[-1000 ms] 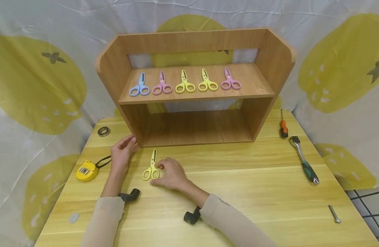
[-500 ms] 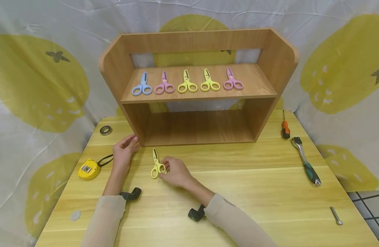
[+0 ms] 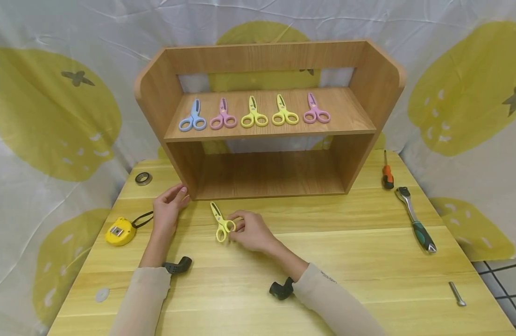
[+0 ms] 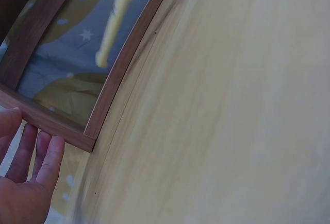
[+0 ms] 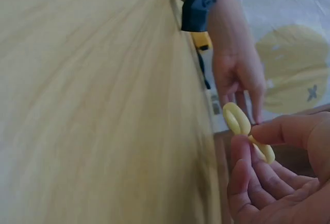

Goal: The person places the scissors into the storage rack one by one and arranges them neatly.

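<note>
My right hand [image 3: 252, 232] pinches yellow scissors [image 3: 221, 221] by a handle loop, between thumb and fingers. They tilt, with the blades pointing up and left toward the shelf in the head view. The right wrist view shows the yellow loops [image 5: 244, 130] at the fingertips; a blurred yellow blade [image 4: 114, 28] crosses the left wrist view. My left hand [image 3: 167, 210] rests its fingertips at the lower front corner of the wooden shelf [image 3: 269, 136], with fingers [image 4: 50, 165] fairly straight against the side panel. On the upper board lie several scissors in a row: blue [image 3: 193, 116], pink and yellow.
Left on the table are a black ring [image 3: 143, 178], a yellow tape measure [image 3: 120, 232] and a pale disc [image 3: 102, 294]. A screwdriver [image 3: 387, 177], a ratchet wrench [image 3: 415, 219] and a bolt [image 3: 457, 294] lie right. A patterned curtain hangs behind.
My right hand has taken hold of the yellow scissors and shifted right with them, turning the blades leftward. My left hand has stayed at the shelf corner.
</note>
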Motion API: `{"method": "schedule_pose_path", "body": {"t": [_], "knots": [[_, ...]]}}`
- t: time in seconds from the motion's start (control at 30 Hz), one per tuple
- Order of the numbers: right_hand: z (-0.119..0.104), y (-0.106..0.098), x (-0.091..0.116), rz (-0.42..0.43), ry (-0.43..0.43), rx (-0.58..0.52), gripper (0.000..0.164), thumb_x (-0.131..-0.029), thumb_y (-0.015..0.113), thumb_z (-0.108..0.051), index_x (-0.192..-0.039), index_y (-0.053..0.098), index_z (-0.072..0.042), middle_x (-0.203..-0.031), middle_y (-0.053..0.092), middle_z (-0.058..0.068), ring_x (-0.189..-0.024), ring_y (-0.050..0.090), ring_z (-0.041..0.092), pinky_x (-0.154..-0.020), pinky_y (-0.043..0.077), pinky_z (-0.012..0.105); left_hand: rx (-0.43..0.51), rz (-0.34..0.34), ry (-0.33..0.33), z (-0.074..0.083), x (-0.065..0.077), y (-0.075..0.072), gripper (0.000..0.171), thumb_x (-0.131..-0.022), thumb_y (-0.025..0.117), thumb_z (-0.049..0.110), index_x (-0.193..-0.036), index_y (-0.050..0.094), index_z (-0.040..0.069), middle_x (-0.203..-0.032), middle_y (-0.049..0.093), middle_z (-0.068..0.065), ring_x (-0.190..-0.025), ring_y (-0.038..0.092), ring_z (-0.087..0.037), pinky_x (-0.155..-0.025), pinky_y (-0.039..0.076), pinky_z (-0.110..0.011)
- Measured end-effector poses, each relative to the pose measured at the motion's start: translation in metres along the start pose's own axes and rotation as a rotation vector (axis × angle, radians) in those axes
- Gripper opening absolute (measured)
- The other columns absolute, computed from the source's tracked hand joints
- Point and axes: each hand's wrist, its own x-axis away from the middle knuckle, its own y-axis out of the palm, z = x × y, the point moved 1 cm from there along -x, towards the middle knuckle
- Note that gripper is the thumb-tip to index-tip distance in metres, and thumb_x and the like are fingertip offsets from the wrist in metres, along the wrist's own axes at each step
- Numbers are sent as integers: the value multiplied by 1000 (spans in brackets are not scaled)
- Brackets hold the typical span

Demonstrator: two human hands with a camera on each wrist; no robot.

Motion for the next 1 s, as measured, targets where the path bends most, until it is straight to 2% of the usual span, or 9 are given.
{"method": "schedule_pose_path", "body": {"t": [0.13, 0.3, 0.43, 0.77, 1.0], "knots": [[-7, -18, 13, -1, -23, -37, 40, -89, 76, -8, -128, 67, -11, -91, 76, -1, -80, 72, 12, -66, 64, 24, 14, -3, -7, 1, 0, 1, 37, -96, 73, 7, -131, 67, -5, -102, 76, 4, -97, 76, -12, -99, 59, -38], [-23, -44, 32, 18, -100, -36, 40, -90, 76, -9, -129, 67, -9, -93, 77, 3, -84, 71, 13, -76, 65, 25, 34, 2, -7, -1, 0, 0, 36, -95, 74, 7, -129, 69, -3, -101, 76, 3, -95, 76, -11, -99, 60, -37], [-38, -66, 47, 46, -138, -36, 40, -92, 76, -10, -131, 67, -10, -94, 76, 4, -85, 72, 15, -78, 66, 27, 36, 8, -4, -3, -1, 0, 37, -94, 76, 9, -128, 70, -1, -102, 75, 4, -94, 76, -10, -98, 60, -36], [-71, -128, 77, 183, -246, -32, 40, -92, 78, -11, -131, 67, -11, -98, 76, 7, -89, 71, 20, -83, 65, 27, -9, 0, 28, -5, -3, -3, 36, -94, 76, 14, -128, 71, 1, -105, 75, 6, -95, 75, -8, -96, 63, -33], [-91, -179, 89, 309, -315, -42, 41, -93, 77, -4, -132, 65, -6, -99, 76, 10, -90, 72, 23, -80, 65, 23, -12, 0, 26, -5, -2, -3, 34, -95, 75, 13, -127, 72, 2, -105, 75, 7, -93, 76, -7, -95, 64, -31]]}}
